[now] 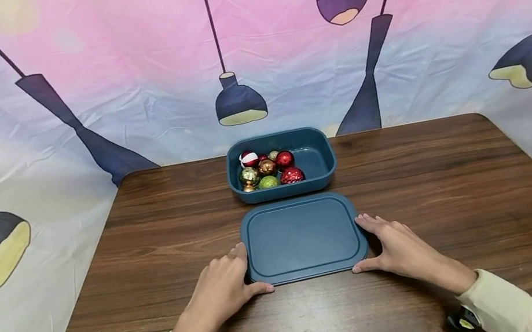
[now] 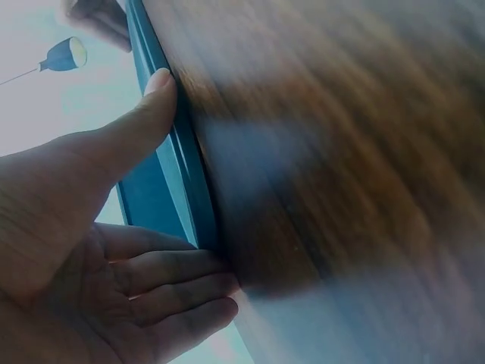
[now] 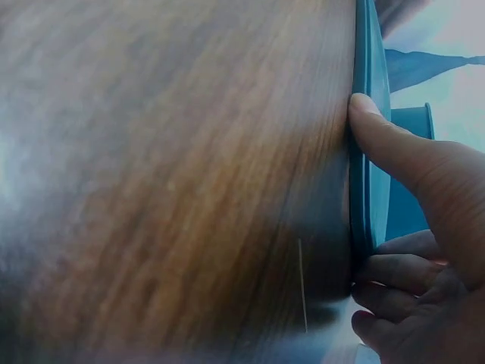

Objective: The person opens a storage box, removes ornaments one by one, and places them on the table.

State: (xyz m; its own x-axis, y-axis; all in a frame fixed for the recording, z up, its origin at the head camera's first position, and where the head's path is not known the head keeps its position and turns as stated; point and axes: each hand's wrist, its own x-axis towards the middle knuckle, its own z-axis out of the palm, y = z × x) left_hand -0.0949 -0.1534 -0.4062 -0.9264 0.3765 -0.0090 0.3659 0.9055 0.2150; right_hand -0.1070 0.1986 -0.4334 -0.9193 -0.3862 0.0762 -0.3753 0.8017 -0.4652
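Note:
A blue-grey rectangular lid (image 1: 304,237) lies at the middle of the table, its raised border facing up. My left hand (image 1: 219,285) grips its near left corner, thumb on the front edge and fingers along the left side. On the opposite corner, my right hand (image 1: 402,244) holds it the same way. Both wrist views show a thumb against the thin edge of the lid (image 2: 182,159), low over the wood. Just behind is a matching open box (image 1: 287,190) with several Christmas baubles in its left part, among them a striped one (image 1: 248,159) and a red one (image 1: 292,175).
The brown wooden table (image 1: 166,230) carries the box near its back edge. A fabric backdrop (image 1: 151,79) printed with hanging lamps rises right behind and at both sides. Dark devices (image 1: 464,323) are strapped at both wrists, by the light sleeves.

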